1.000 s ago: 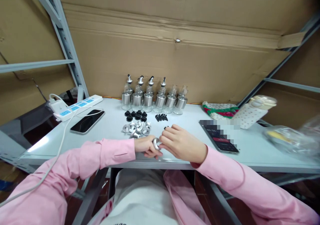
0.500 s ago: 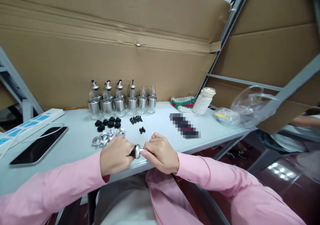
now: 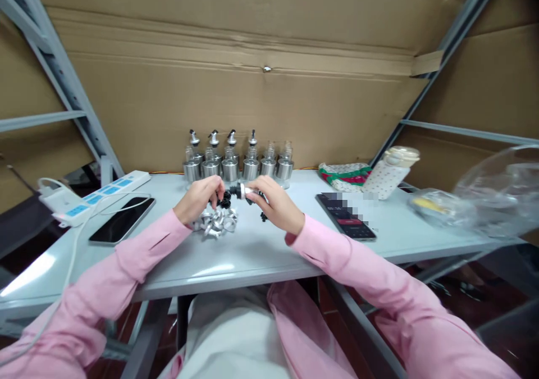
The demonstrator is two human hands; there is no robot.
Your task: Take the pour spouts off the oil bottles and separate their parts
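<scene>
Left hand (image 3: 200,197) low over black stoppers (image 3: 226,200), right hand (image 3: 275,202) pinching a pour spout (image 3: 240,191)

Right hand: thumb and fingers closed on the silver part of the spout, which lies roughly level, its black end pointing toward the left hand. Spout sits in the gap between the two hands, well nearer the right.

Left hand: fingers bent, tips down at the cluster of black stoppers. Whether one is gripped, cannot tell; fingers and stoppers overlap.

Just nearer the body than the left hand's fingertips: a loose heap of silver collars (image 3: 215,223), on the table (image 3: 252,261). Small black pieces (image 3: 263,217) just beside the right hand, partly hidden under it.

Beyond both hands: glass bottles with metal sleeves (image 3: 230,171), front row of six without spouts; behind them, four black-and-silver spout tops (image 3: 214,138). Cardboard (image 3: 252,109) rises behind these.

Out left of the left hand: a dark-screened phone (image 3: 122,222), then a white power strip (image 3: 103,197) with a cable.

Out right of the right hand: second phone (image 3: 345,216), screen lit and partly blurred. Farther off on that side: a red-green patterned bundle (image 3: 345,176), a speckled white flask (image 3: 386,174), a clear plastic package (image 3: 442,210) with something yellow inside.
</scene>
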